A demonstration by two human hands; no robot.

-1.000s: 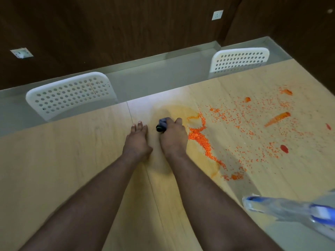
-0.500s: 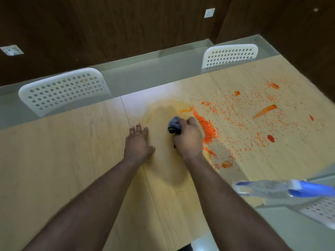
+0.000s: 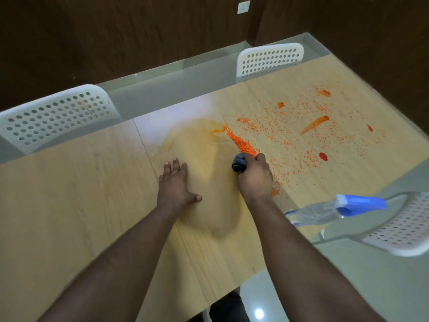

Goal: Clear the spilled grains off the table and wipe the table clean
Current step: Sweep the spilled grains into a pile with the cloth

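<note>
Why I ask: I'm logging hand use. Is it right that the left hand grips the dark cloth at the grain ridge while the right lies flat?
Sides are swapped. In the head view the right hand grips the dark cloth at the grain ridge; the left hand lies flat.

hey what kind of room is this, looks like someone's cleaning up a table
Probably an office meeting room or canteen, hard to say: a long light-wood table, matching white perforated chairs along it, dark wood-panelled walls with a socket.

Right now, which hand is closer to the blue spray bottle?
Right. The right hand, gripping a dark cloth, is just left of the blue spray bottle; the left hand lies flat farther left.
</note>
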